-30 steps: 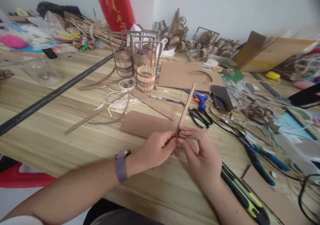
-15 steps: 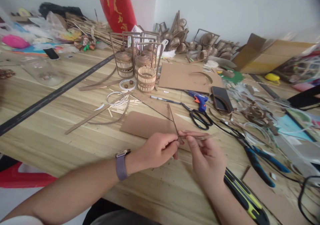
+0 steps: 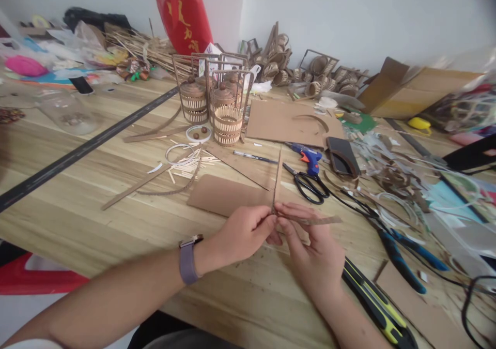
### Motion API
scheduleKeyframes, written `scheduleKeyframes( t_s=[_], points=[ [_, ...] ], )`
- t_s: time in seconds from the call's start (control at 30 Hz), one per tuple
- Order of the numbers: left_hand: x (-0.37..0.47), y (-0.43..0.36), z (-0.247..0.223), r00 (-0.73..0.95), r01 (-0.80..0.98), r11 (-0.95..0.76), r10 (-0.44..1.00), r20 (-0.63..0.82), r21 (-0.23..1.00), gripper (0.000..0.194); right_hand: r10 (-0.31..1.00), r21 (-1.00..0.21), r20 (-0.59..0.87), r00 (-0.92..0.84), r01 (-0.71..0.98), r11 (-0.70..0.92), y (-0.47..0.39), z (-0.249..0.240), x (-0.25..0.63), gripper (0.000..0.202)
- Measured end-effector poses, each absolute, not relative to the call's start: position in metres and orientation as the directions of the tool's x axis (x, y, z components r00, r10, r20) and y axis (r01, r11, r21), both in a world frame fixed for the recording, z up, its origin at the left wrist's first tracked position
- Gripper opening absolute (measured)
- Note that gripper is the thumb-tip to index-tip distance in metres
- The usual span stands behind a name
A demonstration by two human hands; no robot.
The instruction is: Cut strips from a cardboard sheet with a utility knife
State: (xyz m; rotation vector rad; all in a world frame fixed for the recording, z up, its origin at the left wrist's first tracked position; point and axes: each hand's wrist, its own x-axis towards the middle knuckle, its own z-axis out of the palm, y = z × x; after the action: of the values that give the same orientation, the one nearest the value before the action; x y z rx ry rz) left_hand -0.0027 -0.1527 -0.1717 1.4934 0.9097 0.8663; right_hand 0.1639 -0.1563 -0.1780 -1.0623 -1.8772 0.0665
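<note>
Over the front middle of the table, my left hand pinches a narrow brown cardboard strip. One end of the strip stands up away from me, and another length sticks out to the right across the fingers of my right hand. My right thumb and fingers are closed on it close beside the left fingertips. The bend or join between the fingers is hidden. Beneath and beyond the hands lies a flat cardboard piece. Just past the strip are black-handled scissors and a pen.
A blue glue gun and phone lie beyond the scissors. Small slatted buckets with tall handles stand at the middle back. Pliers and a yellow-black utility knife are at right. Loose sticks lie left.
The strip's raised end has swung from leaning left to nearly upright. Its right-hand length now shows more of its flat side. My right hand has shifted slightly left and down.
</note>
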Motion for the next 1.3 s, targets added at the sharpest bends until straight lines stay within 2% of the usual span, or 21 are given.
scheduleKeyframes(
  t_s=[0.07, 0.17, 0.27, 0.37, 0.5, 0.6, 0.73, 0.87, 0.93, 1.0, 1.07, 1.17, 1.3],
  points=[
    [-0.003, -0.153, -0.172, 0.425, 0.090, -0.069, 0.905, 0.024, 0.994, 0.032, 0.671, -0.415, 0.714, -0.201, 0.651, 0.636, -0.155, -0.177, 0.164, 0.011],
    [-0.003, -0.154, -0.172, 0.424, 0.123, -0.082, 0.906, 0.023, 0.989, 0.029, 0.708, -0.470, 0.687, -0.167, 0.641, 0.607, -0.157, -0.176, 0.163, 0.007],
    [-0.005, -0.155, -0.171, 0.433, 0.165, -0.112, 0.901, 0.030, 0.980, 0.029, 0.803, -0.642, 0.594, -0.047, 0.574, 0.508, -0.161, -0.175, 0.161, 0.009],
    [-0.007, -0.154, -0.170, 0.454, 0.220, -0.172, 0.889, 0.056, 0.960, 0.034, 0.895, -0.827, 0.439, 0.071, 0.421, 0.372, -0.162, -0.172, 0.159, 0.015],
    [-0.008, -0.153, -0.169, 0.474, 0.244, -0.224, 0.876, 0.085, 0.944, 0.039, 0.922, -0.905, 0.370, 0.113, 0.267, 0.331, -0.161, -0.169, 0.157, 0.019],
    [-0.007, -0.153, -0.170, 0.467, 0.187, -0.157, 0.883, 0.053, 0.970, 0.036, 0.895, -0.856, 0.434, 0.101, 0.355, 0.375, -0.161, -0.170, 0.157, 0.017],
    [-0.004, -0.151, -0.172, 0.471, 0.030, -0.045, 0.882, 0.026, 0.999, 0.039, 0.791, -0.647, 0.610, -0.044, 0.550, 0.529, -0.160, -0.175, 0.161, 0.009],
    [-0.002, -0.151, -0.174, 0.473, -0.001, -0.025, 0.881, 0.022, 1.000, 0.040, 0.683, -0.451, 0.703, -0.197, 0.618, 0.643, -0.156, -0.179, 0.164, 0.008],
    [-0.003, -0.152, -0.173, 0.467, 0.011, -0.033, 0.884, 0.024, 0.999, 0.038, 0.665, -0.418, 0.713, -0.222, 0.626, 0.658, -0.156, -0.179, 0.165, 0.009],
    [-0.003, -0.153, -0.171, 0.474, 0.038, -0.060, 0.880, 0.035, 0.997, 0.035, 0.699, -0.467, 0.691, -0.185, 0.624, 0.627, -0.157, -0.179, 0.164, 0.007],
    [-0.004, -0.154, -0.169, 0.486, 0.090, -0.121, 0.872, 0.063, 0.989, 0.032, 0.781, -0.605, 0.619, -0.083, 0.585, 0.541, -0.160, -0.178, 0.162, 0.009],
    [-0.006, -0.153, -0.167, 0.509, 0.146, -0.201, 0.855, 0.101, 0.969, 0.032, 0.877, -0.803, 0.478, 0.051, 0.430, 0.413, -0.162, -0.173, 0.158, 0.015],
    [-0.009, -0.152, -0.168, 0.539, 0.220, -0.287, 0.832, 0.129, 0.932, 0.037, 0.910, -0.894, 0.400, 0.111, 0.265, 0.361, -0.160, -0.165, 0.155, 0.020]
  ],
)
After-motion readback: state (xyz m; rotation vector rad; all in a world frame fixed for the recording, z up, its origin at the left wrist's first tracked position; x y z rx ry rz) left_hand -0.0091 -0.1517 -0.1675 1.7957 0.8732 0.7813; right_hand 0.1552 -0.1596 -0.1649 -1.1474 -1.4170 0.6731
